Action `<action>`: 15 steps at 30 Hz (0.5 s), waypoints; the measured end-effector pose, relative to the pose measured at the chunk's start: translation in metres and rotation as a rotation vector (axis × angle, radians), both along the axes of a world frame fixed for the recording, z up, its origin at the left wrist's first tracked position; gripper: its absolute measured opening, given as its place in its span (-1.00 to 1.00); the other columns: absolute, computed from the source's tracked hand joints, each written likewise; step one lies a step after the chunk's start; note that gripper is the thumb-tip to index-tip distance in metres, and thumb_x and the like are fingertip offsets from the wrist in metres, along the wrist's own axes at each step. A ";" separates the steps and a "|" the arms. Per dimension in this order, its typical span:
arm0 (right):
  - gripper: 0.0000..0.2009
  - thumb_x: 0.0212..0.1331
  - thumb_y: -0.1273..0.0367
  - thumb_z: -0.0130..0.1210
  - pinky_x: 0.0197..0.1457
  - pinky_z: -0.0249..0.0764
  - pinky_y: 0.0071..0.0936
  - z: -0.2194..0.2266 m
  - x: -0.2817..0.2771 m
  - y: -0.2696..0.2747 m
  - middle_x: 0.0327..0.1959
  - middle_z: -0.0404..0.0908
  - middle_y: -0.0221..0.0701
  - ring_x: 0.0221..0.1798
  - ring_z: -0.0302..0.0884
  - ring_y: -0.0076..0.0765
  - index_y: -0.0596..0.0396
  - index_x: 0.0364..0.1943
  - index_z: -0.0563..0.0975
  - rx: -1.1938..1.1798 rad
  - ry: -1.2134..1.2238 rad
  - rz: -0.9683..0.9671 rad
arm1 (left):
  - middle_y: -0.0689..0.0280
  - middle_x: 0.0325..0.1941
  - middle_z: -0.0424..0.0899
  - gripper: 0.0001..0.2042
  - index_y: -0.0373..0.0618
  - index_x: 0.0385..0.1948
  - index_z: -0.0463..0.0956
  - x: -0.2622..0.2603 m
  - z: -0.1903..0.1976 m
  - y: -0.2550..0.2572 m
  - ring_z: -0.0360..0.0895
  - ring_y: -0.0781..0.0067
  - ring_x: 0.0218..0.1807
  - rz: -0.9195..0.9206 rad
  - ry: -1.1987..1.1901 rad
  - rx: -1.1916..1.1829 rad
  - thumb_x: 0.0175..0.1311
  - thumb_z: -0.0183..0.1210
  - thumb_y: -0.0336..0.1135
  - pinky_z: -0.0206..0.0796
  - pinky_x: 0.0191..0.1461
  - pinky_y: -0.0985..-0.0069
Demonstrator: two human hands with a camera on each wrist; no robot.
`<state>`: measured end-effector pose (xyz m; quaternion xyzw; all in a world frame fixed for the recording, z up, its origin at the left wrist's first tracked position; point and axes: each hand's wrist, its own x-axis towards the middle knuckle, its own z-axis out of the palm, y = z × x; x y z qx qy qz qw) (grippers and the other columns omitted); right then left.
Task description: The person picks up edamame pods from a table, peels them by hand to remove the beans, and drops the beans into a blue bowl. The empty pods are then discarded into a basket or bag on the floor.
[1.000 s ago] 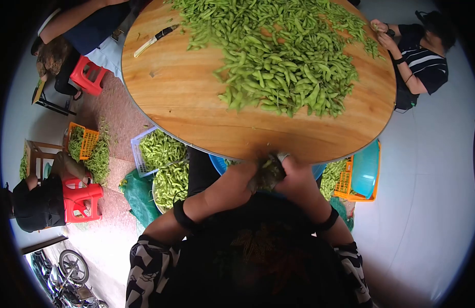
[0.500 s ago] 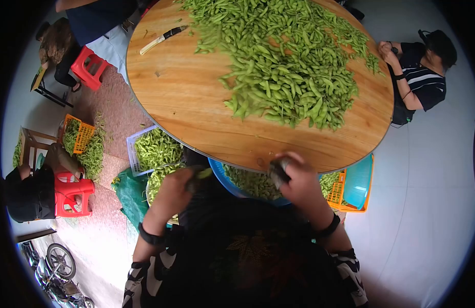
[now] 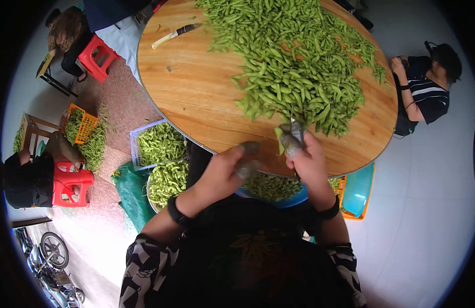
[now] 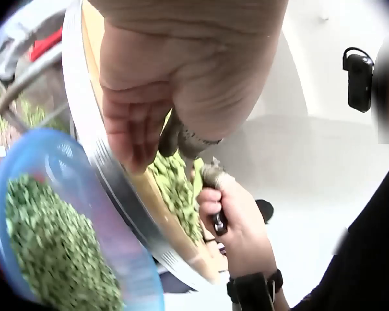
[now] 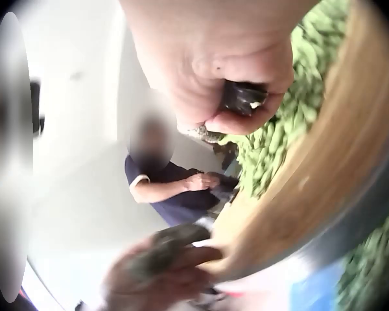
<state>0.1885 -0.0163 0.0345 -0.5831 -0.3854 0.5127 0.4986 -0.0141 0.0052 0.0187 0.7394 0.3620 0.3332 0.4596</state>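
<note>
My right hand (image 3: pixel 310 159) is raised over the near part of the round wooden table (image 3: pixel 196 97), gripping a small knife by its black handle (image 5: pixel 243 97). The metal blade (image 3: pixel 296 126) points toward the heap of green soybean pods (image 3: pixel 294 77). One pod (image 3: pixel 279 142) stands up beside the covered thumb of that hand. My left hand (image 3: pixel 223 170) is at the table's near edge, fingers relaxed and nothing visible in them. Grey covers wrap its thumb (image 4: pixel 193 144) and forefinger. Below the edge, a blue basin (image 4: pixel 45 146) holds a mass of small green pieces.
A second knife (image 3: pixel 176 36) lies on the table at the far left. Beside my left leg are a white crate (image 3: pixel 135 149) of pods and a green sack (image 3: pixel 132 197). An orange crate (image 3: pixel 365 213) with a teal basin stands right. Other people (image 3: pixel 427 87) sit or stand around.
Both hands were together at the table edge, then parted, the left swinging left. Now the left has come back toward the middle, and the right has moved forward over the table, near the heap.
</note>
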 end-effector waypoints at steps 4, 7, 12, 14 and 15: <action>-0.81 0.27 0.42 0.10 -0.63 0.13 -0.67 -0.008 -0.009 -0.030 -0.65 0.36 -0.59 -0.67 0.21 -0.73 0.11 -0.06 0.52 -0.116 0.282 -0.045 | 0.30 -0.29 0.63 -0.80 -0.24 -0.08 0.50 0.032 -0.004 0.005 0.59 0.46 -0.33 -0.203 -0.449 -0.526 0.29 0.13 -0.45 0.46 -0.26 0.52; -0.77 0.30 0.42 0.04 -0.52 0.27 -0.67 -0.010 0.006 -0.047 -0.62 0.43 -0.55 -0.59 0.33 -0.68 0.15 0.00 0.50 -0.005 0.138 -0.008 | 0.38 -0.31 0.61 -0.83 -0.23 -0.10 0.51 0.028 -0.012 0.004 0.52 0.64 -0.37 -0.159 -0.291 -0.698 0.32 0.11 -0.44 0.41 -0.27 0.61; -0.75 0.21 0.50 0.00 -0.16 0.45 -0.50 -0.009 0.003 -0.058 -0.40 0.61 -0.41 -0.28 0.55 -0.50 0.23 -0.02 0.48 0.083 -0.198 0.160 | 0.40 -0.28 0.64 -0.86 -0.23 -0.15 0.53 0.022 -0.014 0.000 0.52 0.64 -0.26 -0.109 -0.291 -0.578 0.29 0.12 -0.48 0.39 -0.16 0.62; -0.80 0.13 0.55 0.02 -0.21 0.45 -0.48 -0.015 0.004 -0.057 -0.43 0.60 -0.34 -0.33 0.55 -0.44 0.24 -0.14 0.49 0.113 -0.218 0.265 | 0.36 -0.27 0.65 -0.85 -0.24 -0.15 0.52 0.024 -0.017 -0.002 0.53 0.62 -0.23 -0.138 -0.274 -0.514 0.28 0.12 -0.50 0.39 -0.12 0.60; -0.80 0.13 0.55 0.02 -0.21 0.45 -0.48 -0.014 0.003 -0.056 -0.43 0.60 -0.34 -0.33 0.55 -0.44 0.24 -0.14 0.49 0.113 -0.216 0.265 | 0.33 -0.25 0.66 -0.85 -0.25 -0.15 0.51 0.024 -0.019 -0.002 0.54 0.60 -0.19 -0.168 -0.260 -0.449 0.27 0.12 -0.52 0.40 -0.09 0.57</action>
